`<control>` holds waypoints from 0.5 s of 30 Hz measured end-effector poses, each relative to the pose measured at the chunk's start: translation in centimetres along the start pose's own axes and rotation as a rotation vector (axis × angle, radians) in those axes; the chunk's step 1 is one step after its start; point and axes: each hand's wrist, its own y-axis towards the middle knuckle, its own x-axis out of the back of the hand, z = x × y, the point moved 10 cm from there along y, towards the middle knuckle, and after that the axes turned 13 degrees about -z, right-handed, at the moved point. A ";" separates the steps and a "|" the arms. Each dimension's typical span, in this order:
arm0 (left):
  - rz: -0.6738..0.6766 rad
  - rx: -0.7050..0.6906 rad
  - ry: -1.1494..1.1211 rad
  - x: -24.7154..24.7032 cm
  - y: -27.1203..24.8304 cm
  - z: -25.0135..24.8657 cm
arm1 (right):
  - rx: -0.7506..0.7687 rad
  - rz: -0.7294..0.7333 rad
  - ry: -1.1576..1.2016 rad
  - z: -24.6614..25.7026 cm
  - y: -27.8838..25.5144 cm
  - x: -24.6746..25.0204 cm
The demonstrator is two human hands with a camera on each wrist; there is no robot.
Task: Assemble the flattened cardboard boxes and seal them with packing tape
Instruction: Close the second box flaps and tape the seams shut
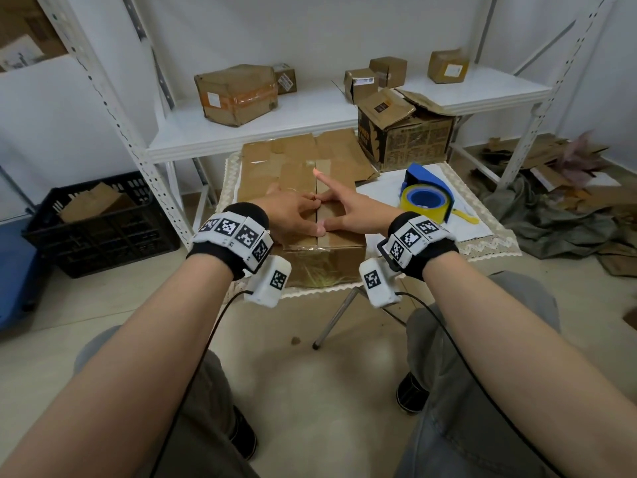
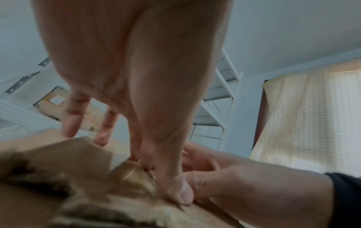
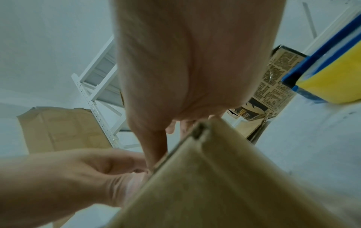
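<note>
The cardboard box (image 1: 310,215) sat on the small table (image 1: 482,232), right in front of the person. Both hands were on its top, at the middle line where the two flaps met. The left hand (image 1: 293,215) pressed down with its thumb and spread fingers, holding nothing. The right hand (image 1: 348,212) did the same, with one finger stretched along the line. The box looked light and stiff, but bendy at the flaps, so pressing near the edges seemed best. The tape holder (image 1: 427,194) waited just beside it

Small cloth-covered table (image 1: 482,232) carries cardboard box (image 1: 327,251), tape dispenser (image 1: 427,191), seemingly flattened cardboard (image 1: 296,157).
</note>
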 end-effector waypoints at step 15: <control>0.005 0.105 -0.176 1.9 7.8 4.6 | -0.140 0.107 -0.338 -0.5 8.9 2.6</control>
